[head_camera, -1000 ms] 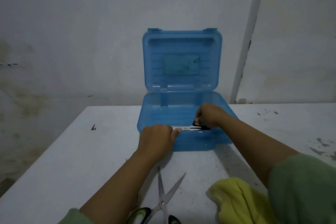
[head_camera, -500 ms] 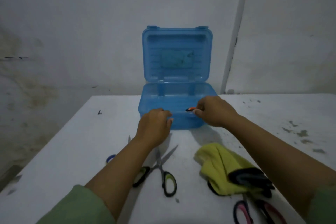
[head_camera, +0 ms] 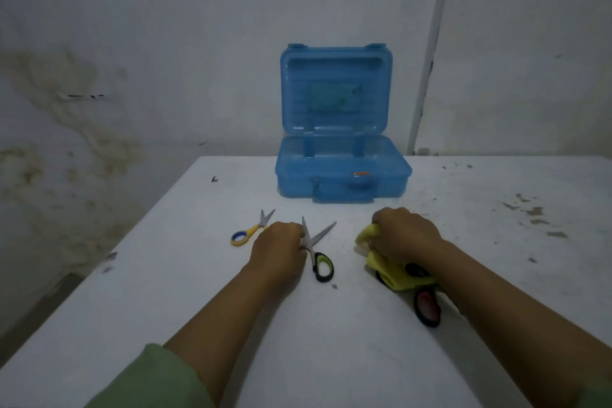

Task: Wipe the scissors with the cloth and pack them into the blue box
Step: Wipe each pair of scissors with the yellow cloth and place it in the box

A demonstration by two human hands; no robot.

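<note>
The blue box (head_camera: 342, 172) stands open at the table's far middle, its lid upright, with an orange-handled item (head_camera: 361, 173) showing inside near the front wall. My left hand (head_camera: 280, 250) rests over the green-and-black scissors (head_camera: 318, 252), which lie open on the table; its fingers are curled at the pivot and one handle is hidden under it. My right hand (head_camera: 402, 235) is closed on the yellow cloth (head_camera: 392, 270). A pair of pink-and-black scissors (head_camera: 427, 305) lies partly under the cloth. Small yellow-and-blue scissors (head_camera: 251, 228) lie left of my left hand.
The white table (head_camera: 331, 341) has its left edge running diagonally down to the lower left, with dirt specks (head_camera: 530, 212) on its right side. A stained wall (head_camera: 165, 60) and a white pipe (head_camera: 430, 53) stand right behind the box.
Both hands have drawn back from the box's front rim to the table. The left hand has come down on the green-and-black scissors and the right has closed on the yellow cloth.
</note>
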